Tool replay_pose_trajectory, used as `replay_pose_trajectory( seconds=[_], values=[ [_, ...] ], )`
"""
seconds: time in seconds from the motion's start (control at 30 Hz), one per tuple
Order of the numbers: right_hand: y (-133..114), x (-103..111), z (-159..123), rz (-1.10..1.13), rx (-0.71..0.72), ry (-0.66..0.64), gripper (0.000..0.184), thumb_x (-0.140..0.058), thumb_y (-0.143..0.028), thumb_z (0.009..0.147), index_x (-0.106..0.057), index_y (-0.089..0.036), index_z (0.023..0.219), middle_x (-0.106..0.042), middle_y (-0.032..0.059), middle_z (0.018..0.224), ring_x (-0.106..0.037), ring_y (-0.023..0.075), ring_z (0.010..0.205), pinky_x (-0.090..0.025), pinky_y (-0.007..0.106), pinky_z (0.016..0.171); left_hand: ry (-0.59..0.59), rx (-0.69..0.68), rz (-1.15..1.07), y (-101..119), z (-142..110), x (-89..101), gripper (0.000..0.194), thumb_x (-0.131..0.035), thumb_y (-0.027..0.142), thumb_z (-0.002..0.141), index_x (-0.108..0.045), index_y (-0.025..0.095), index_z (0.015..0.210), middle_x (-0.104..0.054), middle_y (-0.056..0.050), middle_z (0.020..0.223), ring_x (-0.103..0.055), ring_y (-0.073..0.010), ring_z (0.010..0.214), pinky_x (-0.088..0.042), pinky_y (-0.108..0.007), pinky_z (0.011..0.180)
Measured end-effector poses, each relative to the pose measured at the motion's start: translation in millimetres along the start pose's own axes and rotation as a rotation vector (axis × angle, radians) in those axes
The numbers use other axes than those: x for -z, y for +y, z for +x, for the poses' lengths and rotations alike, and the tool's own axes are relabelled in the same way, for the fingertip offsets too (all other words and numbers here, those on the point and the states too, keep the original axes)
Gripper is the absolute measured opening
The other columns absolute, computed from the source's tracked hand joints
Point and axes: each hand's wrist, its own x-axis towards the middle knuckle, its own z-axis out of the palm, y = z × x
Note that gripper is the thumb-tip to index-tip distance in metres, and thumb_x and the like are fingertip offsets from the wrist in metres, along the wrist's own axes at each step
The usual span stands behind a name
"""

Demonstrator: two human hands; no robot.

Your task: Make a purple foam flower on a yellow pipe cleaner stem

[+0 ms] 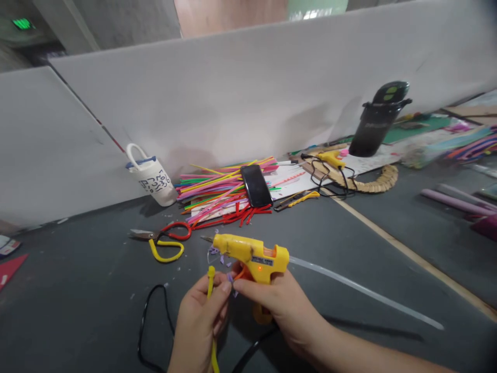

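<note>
Beside the yellow plastic glue gun (243, 246), my left hand (204, 311) pinches a thin yellow stem (210, 282); my right hand (285, 300) hugs its handle (261, 274). I should avoid its tip (207, 239).

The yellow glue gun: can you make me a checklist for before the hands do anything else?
1. Glue gun held by the right hand: ok.
2. Orange light lit: ok.
3. Clear glue stick behind the gun: ok.
4. Yellow strip held by the left hand: ok.
5. Nozzle hot: cannot tell.
6. Tabletop free of purple scraps: not ok.
</note>
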Motion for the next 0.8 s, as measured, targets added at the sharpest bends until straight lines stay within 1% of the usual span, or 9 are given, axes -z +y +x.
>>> replay_pose_trajectory(
  seconds=[0.07, 0.1, 0.13, 0.27, 0.4, 0.5, 0.6, 0.7, 0.8],
  values=[
    [1.2, -3.5, -0.3, 0.012, 0.010, 0.012, 0.018, -0.073, -0.025, 0.061, -0.064, -0.017, 0.075, -0.062, -0.0014, 0.072, -0.058, 0.0147, 0.070, -0.045, 0.025, 0.068, 0.061, -0.007, -0.081, -0.9, -2.3, -2.8, 0.033, -0.083, 0.036, 0.055, -0.063, 0.014, 0.070, -0.050, 0.007, 0.051, -0.040, -0.0014, 0.043, -0.032, -0.011, 0.043],
    [0.7, -4.3, 0.0, 0.013, 0.017, 0.021, 0.018, -0.073, -0.024, 0.061, -0.063, -0.017, 0.074, -0.062, -0.0011, 0.072, -0.058, 0.0148, 0.070, -0.045, 0.025, 0.068, 0.075, -0.006, -0.093, -0.3, -3.2, -3.6, 0.034, -0.084, 0.035, 0.053, -0.064, 0.014, 0.069, -0.051, 0.006, 0.053, -0.042, -0.0015, 0.045, -0.033, -0.010, 0.044],
    [-0.5, -4.8, 0.5, 0.003, 0.020, 0.030, 0.017, -0.072, -0.024, 0.062, -0.063, -0.017, 0.074, -0.062, -0.0008, 0.072, -0.058, 0.0152, 0.070, -0.045, 0.025, 0.068, 0.077, 0.000, -0.088, 0.8, -3.8, -4.0, 0.034, -0.084, 0.035, 0.052, -0.065, 0.014, 0.070, -0.050, 0.007, 0.052, -0.040, -0.0009, 0.043, -0.031, -0.010, 0.043],
    [-9.0, -3.6, 2.4, -0.165, 0.045, 0.088, 0.011, -0.066, -0.021, 0.063, -0.059, -0.018, 0.072, -0.060, -0.0017, 0.068, -0.057, 0.0157, 0.067, -0.045, 0.027, 0.066, 0.065, 0.043, 0.008, 6.5, -4.7, -3.1, 0.034, -0.081, 0.041, 0.057, -0.065, 0.013, 0.071, -0.037, 0.011, 0.038, -0.023, 0.0009, 0.035, -0.014, -0.010, 0.036],
    [-6.8, 0.3, 3.6, -0.341, 0.193, 0.105, 0.012, -0.060, -0.016, 0.063, -0.052, -0.021, 0.071, -0.058, -0.0031, 0.069, -0.057, 0.0153, 0.068, -0.045, 0.027, 0.068, 0.056, 0.052, 0.058, 7.5, -4.3, -1.8, 0.036, -0.078, 0.043, 0.060, -0.062, 0.013, 0.070, -0.039, 0.011, 0.038, -0.022, 0.0012, 0.033, -0.012, -0.011, 0.036],
    [3.3, 1.6, 4.3, -0.407, 0.242, 0.103, 0.012, -0.057, -0.016, 0.065, -0.050, -0.022, 0.073, -0.056, -0.0037, 0.069, -0.055, 0.0140, 0.065, -0.045, 0.025, 0.065, 0.041, 0.073, 0.064, 4.8, -3.5, -1.0, 0.036, -0.077, 0.043, 0.060, -0.059, 0.013, 0.067, -0.040, 0.010, 0.039, -0.021, 0.0011, 0.033, -0.013, -0.012, 0.036],
    [10.7, 2.3, 4.3, -0.361, 0.238, 0.096, 0.010, -0.058, -0.017, 0.067, -0.053, -0.022, 0.073, -0.059, -0.0034, 0.070, -0.057, 0.0140, 0.066, -0.047, 0.024, 0.064, 0.027, 0.089, 0.019, 2.6, -2.4, 1.2, 0.035, -0.077, 0.042, 0.062, -0.054, 0.015, 0.061, -0.037, 0.011, 0.037, -0.020, 0.0002, 0.034, -0.013, -0.012, 0.036],
    [10.6, 4.3, 3.7, -0.224, 0.163, 0.117, 0.013, -0.062, -0.024, 0.066, -0.061, -0.020, 0.078, -0.067, 0.0008, 0.077, -0.063, 0.0180, 0.075, -0.049, 0.028, 0.074, -0.029, 0.112, -0.045, 2.2, -1.6, 3.8, 0.043, -0.075, 0.042, 0.065, -0.044, 0.016, 0.051, -0.034, 0.011, 0.036, -0.017, 0.0005, 0.033, -0.012, -0.013, 0.035],
    [6.4, 5.7, 1.3, -0.190, 0.107, 0.116, 0.014, -0.066, -0.026, 0.062, -0.064, -0.019, 0.074, -0.069, 0.0021, 0.074, -0.064, 0.0205, 0.074, -0.050, 0.031, 0.073, -0.075, 0.128, -0.076, 1.6, -1.4, 4.9, 0.045, -0.075, 0.042, 0.067, -0.042, 0.016, 0.049, -0.033, 0.012, 0.037, -0.015, 0.0009, 0.032, -0.012, -0.013, 0.034]
  ],
)
